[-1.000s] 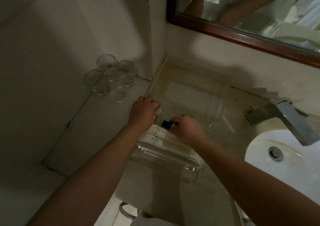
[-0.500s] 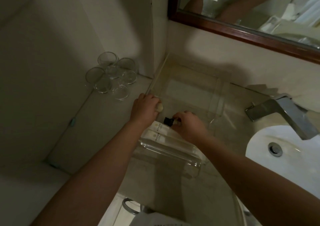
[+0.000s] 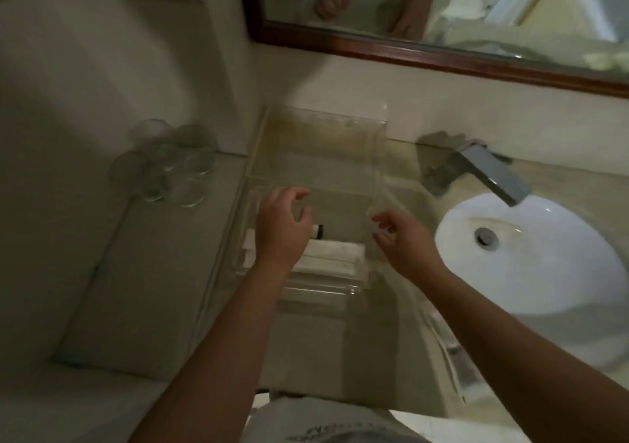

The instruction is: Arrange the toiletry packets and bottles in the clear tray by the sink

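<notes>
A clear plastic tray [image 3: 377, 156] sits on the counter between the side wall and the sink. White toiletry packets [image 3: 335, 257] lie flat in its near end. A small bottle with a black cap [image 3: 319, 232] lies across the tray just beyond them, partly hidden by my left hand. My left hand [image 3: 282, 228] hovers over the tray's left side, fingers spread and holding nothing. Over the tray's right wall hangs my right hand [image 3: 401, 242], fingers apart and empty.
Several upturned drinking glasses [image 3: 170, 170] stand in the corner on the left ledge. A metal tap [image 3: 483, 167] leans over the white basin [image 3: 531, 255] on the right. A wood-framed mirror [image 3: 442, 58] hangs on the wall behind. White cloth [image 3: 323, 422] lies at the counter's near edge.
Both hands have let go of the small bottles and lifted off with fingers spread. The black-capped bottle now lies in the tray. The view has shifted right.
</notes>
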A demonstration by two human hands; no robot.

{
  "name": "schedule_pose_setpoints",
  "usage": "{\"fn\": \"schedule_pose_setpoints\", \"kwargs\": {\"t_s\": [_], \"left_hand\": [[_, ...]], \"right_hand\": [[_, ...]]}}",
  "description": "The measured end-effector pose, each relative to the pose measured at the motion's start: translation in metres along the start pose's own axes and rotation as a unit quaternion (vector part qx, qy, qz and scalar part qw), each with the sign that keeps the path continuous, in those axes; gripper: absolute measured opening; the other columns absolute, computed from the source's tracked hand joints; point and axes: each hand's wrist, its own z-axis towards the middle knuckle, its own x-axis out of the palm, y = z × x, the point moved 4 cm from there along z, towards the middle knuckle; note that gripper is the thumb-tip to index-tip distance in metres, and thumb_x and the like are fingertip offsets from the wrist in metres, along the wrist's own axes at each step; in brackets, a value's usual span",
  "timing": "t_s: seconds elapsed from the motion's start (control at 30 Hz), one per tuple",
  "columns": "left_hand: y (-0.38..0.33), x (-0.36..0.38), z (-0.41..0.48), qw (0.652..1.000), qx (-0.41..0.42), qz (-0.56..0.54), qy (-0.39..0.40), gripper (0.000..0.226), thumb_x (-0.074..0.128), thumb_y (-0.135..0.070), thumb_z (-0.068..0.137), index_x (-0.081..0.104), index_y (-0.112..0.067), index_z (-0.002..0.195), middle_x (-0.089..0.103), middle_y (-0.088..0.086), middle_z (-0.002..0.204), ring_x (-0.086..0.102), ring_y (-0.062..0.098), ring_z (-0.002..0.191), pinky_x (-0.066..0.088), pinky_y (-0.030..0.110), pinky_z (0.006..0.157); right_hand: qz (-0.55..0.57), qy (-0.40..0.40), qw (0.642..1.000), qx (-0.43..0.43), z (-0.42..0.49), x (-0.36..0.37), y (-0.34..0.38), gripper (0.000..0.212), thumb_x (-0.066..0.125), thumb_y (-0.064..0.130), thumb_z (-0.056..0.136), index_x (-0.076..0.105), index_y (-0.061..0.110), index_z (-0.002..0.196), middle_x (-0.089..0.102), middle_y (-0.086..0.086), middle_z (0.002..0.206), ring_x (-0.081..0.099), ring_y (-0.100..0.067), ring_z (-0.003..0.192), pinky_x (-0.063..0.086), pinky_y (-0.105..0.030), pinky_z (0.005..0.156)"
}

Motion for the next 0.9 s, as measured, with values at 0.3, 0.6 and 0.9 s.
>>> {"fn": "schedule_pose_setpoints", "kwargs": {"t_s": [0.3, 0.6, 0.9], "left_hand": [[-0.094, 0.107, -0.063, 0.977, 0.093, -0.026, 0.188, 0.023, 0.065, -0.012, 0.079, 0.065, -0.015, 0.102, 0.064, 0.005, 0.098, 0.058, 0.019, 0.086, 0.046, 0.03, 0.077], [-0.081, 0.112, -0.153, 0.974, -0.045, 0.016, 0.22, 0.022, 0.063, -0.017, 0.079, 0.065, -0.022, 0.1, 0.063, -0.002, 0.096, 0.058, 0.012, 0.08, 0.048, 0.026, 0.072], [-0.038, 0.051, -0.142, 0.978, -0.131, -0.001, 0.161, 0.009, 0.063, -0.028, 0.085, 0.062, -0.028, 0.094, 0.063, -0.01, 0.092, 0.06, 0.004, 0.076, 0.05, 0.023, 0.063]], "right_hand": [[-0.014, -0.098, 0.978, 0.181, -0.114, -0.075, -0.124, 0.025, 0.066, 0.036, 0.085, 0.062, 0.027, 0.107, 0.066, 0.006, 0.094, 0.062, -0.011, 0.082, 0.048, -0.028, 0.072], [-0.095, 0.093, 0.978, 0.158, -0.152, -0.012, -0.139, 0.036, 0.063, 0.042, 0.075, 0.047, 0.019, 0.097, 0.062, -0.004, 0.088, 0.062, -0.025, 0.079, 0.052, -0.037, 0.067], [0.019, 0.122, 0.98, 0.154, -0.107, -0.008, -0.101, 0.012, 0.068, 0.023, 0.077, 0.069, 0.017, 0.088, 0.067, -0.003, 0.084, 0.063, -0.022, 0.081, 0.046, -0.03, 0.07]]}}
